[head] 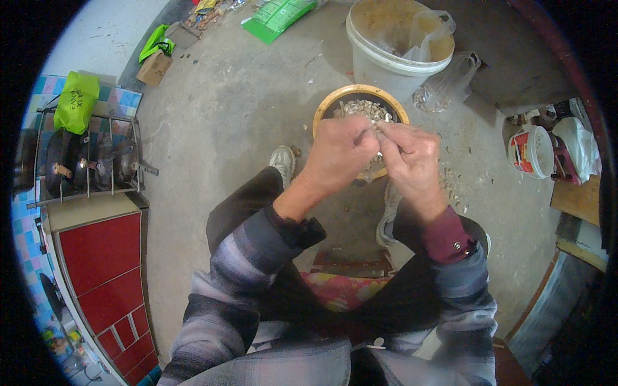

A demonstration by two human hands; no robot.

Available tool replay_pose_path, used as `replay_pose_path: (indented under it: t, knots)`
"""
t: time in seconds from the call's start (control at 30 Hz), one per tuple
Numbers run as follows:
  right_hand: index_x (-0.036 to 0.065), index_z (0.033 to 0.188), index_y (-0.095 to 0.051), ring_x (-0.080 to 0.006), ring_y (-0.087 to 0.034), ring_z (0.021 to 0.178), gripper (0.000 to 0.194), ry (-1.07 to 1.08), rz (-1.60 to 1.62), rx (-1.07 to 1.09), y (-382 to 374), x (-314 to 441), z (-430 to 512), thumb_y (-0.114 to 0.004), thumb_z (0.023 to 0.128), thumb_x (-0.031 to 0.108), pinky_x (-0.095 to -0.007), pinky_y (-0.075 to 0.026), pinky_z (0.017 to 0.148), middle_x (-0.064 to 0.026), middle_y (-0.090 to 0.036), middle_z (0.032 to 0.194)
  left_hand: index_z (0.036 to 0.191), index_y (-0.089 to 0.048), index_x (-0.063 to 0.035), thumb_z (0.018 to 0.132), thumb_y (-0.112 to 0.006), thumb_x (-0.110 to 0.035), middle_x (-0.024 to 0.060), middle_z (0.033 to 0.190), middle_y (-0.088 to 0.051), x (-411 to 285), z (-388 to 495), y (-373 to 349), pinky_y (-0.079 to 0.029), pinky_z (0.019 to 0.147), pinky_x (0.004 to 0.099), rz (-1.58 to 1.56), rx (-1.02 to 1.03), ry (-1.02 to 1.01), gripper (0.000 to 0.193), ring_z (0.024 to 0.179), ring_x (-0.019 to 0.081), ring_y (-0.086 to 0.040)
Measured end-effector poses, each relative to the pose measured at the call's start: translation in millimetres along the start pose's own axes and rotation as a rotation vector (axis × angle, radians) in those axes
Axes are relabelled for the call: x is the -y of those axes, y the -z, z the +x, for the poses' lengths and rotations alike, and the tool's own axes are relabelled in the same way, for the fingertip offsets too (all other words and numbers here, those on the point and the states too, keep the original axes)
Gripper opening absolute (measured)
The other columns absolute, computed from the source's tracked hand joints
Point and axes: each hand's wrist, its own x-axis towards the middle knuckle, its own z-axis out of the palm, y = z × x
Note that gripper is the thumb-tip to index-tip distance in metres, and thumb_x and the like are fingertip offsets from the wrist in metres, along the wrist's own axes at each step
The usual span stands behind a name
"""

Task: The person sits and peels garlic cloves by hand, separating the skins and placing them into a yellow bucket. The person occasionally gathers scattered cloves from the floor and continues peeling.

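My left hand (340, 152) and my right hand (410, 154) meet fingertip to fingertip above a round basin with a tan rim (318, 113). Both pinch a small pale piece (375, 124), mostly hidden by the fingers, so its kind is unclear. The left fingers are curled, knuckles up; the right thumb and forefinger press together beside them. Inside the basin lies a heap of small pale and brown bits (362, 108), which look like shells or husks. My forearms cover the basin's near left side in part.
A large white bucket (376, 72) holding a plastic bag stands behind the basin, with a clear bag (437, 94) beside it. Loose bits litter the floor at right, near a small tub (538, 152). Leftward are a pan rack (111, 159) and red-fronted cabinet (106, 260). A green packet (280, 19) lies beyond.
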Motion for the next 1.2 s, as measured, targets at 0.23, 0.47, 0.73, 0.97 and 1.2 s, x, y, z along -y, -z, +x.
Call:
replay_pose_path:
  t: [0.23, 0.47, 0.73, 0.97, 1.2]
  knots:
    - [-0.005, 0.085, -0.065, -0.0265, -0.062, 0.061, 0.009, -0.094, 0.096, -0.159, -6.7, 3.2, -1.1, -0.06, 0.081, 0.001, -0.0329, -0.048, 0.056, -0.0168, -0.062, 0.068, 0.068, -0.056, 0.0021, 0.081, -0.05, -0.007, 0.0057, 0.056, -0.054, -3.2, -0.6, -11.1, -0.041, 0.051, 0.029, -0.356, -0.083, 0.265, 0.018, 0.052, 0.0112, -0.049]
    - [-0.006, 0.09, -0.068, -0.0068, -0.05, 0.054, 0.013, -0.582, 0.512, -0.208, -6.8, 4.7, 1.7, -0.059, 0.083, 0.001, -0.0201, -0.036, 0.047, -0.0061, -0.063, 0.07, 0.087, -0.057, 0.0003, 0.094, -0.047, -0.011, -0.0006, 0.06, -0.049, 0.4, 4.1, -5.9, -0.025, 0.04, 0.0214, -0.755, 0.026, 0.356, 0.017, 0.046, 0.0047, -0.034]
    - [-0.004, 0.081, -0.066, -0.0065, -0.042, 0.045, 0.012, -0.855, 0.948, -0.21, -6.7, 6.2, 10.5, -0.057, 0.086, 0.002, -0.0215, -0.03, 0.041, -0.0041, -0.059, 0.067, 0.09, -0.059, 0.0003, 0.095, -0.048, -0.009, 0.0009, 0.066, -0.055, 5.4, 5.0, -8.3, -0.025, 0.041, 0.0197, -0.779, -0.02, 0.328, 0.015, 0.047, 0.0042, -0.035]
    - [-0.002, 0.079, -0.067, -0.005, -0.044, 0.049, 0.014, -0.83, 0.9, -0.177, -8.9, 6.6, 11.8, -0.056, 0.086, 0.003, -0.0207, -0.031, 0.042, -0.0031, -0.059, 0.066, 0.093, -0.06, 0.0002, 0.095, -0.047, -0.01, 0.0006, 0.068, -0.056, 2.3, 5.4, -6.7, -0.027, 0.042, 0.0185, -0.722, -0.036, 0.355, 0.017, 0.049, 0.0034, -0.037]
    - [-0.003, 0.099, -0.069, -0.009, -0.057, 0.074, 0.019, -0.536, 0.259, -0.117, -8.2, -0.5, 0.6, -0.061, 0.083, 0.006, -0.0237, -0.048, 0.069, -0.0018, -0.065, 0.079, 0.083, -0.06, -0.0043, 0.089, -0.054, -0.017, 0.0023, 0.07, -0.057, 22.6, 9.2, -16.1, -0.038, 0.051, 0.0267, -0.243, -0.111, 0.179, 0.015, 0.058, 0.0094, -0.047]
